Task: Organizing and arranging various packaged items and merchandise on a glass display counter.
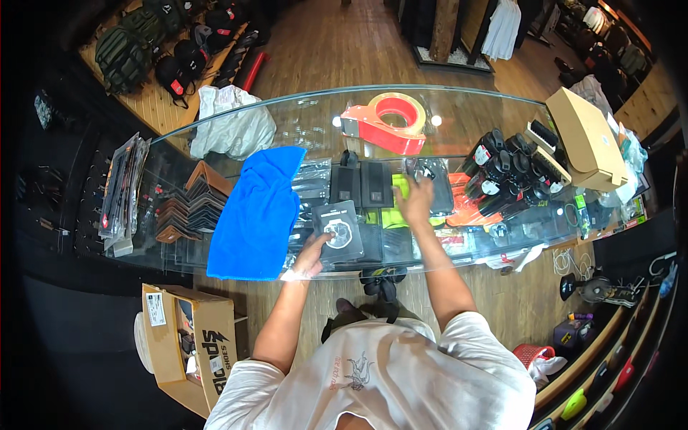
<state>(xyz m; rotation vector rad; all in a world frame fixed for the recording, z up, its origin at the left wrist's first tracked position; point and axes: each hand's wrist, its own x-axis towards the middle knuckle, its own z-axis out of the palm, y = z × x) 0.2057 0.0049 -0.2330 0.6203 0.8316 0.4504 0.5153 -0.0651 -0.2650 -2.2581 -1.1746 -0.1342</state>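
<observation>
My left hand (309, 258) holds the near left corner of a flat black packet (347, 247) with a pale ring-shaped picture, its thumb on top. Farther right, my right hand (416, 203) reaches over the glass counter, fingers spread, at the left edge of a black flat pouch (442, 195). Whether it grips the pouch is hard to see. Bright yellow-green items (391, 218) lie beside and under that hand. Two dark wallet-like pieces (376, 184) sit between my hands. A blue cloth (258, 215) drapes over the counter left of my left hand.
On the glass counter (308, 107) stand a red tape dispenser (380, 132), several black brushes (512, 168), an opened brown carton (588, 143), several folded wallets (208, 186), a white plastic bag (236, 125) and upright packets (125, 190). A shoe carton (168, 337) sits on the floor.
</observation>
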